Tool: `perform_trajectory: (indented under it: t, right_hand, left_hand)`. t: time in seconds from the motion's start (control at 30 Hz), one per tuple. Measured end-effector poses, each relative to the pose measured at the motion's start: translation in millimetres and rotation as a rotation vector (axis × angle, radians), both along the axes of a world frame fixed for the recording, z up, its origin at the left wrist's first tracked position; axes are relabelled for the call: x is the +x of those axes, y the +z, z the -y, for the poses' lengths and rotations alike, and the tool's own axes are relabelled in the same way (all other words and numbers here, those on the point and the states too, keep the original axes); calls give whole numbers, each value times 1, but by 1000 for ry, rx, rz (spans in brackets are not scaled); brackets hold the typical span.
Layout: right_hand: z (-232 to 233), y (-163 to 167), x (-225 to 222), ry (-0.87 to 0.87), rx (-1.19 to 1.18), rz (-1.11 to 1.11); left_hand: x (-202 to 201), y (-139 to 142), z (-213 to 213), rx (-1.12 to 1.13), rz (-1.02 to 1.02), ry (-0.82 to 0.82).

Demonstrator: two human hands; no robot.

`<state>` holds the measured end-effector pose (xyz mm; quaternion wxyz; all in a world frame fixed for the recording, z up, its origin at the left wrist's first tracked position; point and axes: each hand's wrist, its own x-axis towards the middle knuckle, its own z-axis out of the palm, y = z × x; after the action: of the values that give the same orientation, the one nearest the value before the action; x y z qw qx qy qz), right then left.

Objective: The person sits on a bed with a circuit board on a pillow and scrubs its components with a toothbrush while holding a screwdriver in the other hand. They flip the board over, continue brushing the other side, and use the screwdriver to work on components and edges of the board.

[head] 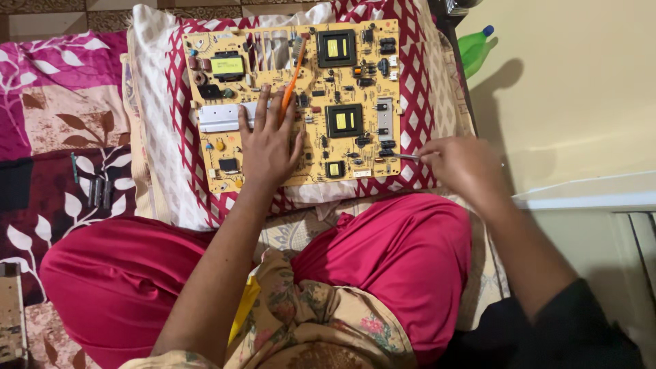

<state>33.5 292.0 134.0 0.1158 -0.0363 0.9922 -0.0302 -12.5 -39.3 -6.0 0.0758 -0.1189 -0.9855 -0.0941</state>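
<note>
I see the yellow circuit board [294, 102] lying flat on a red-and-white checked pillow [424, 89] at the head of the bed, left hand [268, 147] spread flat on its near edge with an orange-handled brush [292, 78] between the fingers. Right hand [461, 162] pinches a thin metal tool [404, 156] at the board's right edge. I'd judge it light, stiff, fragile: grip bare edges, not components.

Left hand [268, 147] with orange brush [292, 80] on yellow circuit board [294, 102].
</note>
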Motion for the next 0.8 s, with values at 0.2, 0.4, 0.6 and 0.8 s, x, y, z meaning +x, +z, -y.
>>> perform_trajectory:
  t: [0.2,0.4,0.6,0.8]
  right_hand:
    - [-53,-44,-10,-363,-568,361]
    - [-62,-71,4,-380,-957,354]
    - [-15,-9,16,-99,-193,-28]
    - [12,0,-4,121,83,-17]
  left_hand:
    - [0,3,0,5,-13,10]
    - [1,5,0,23,-30,13]
    - [3,10,-1,9,-25,20]
    - [3,7,-2,-10,-44,9]
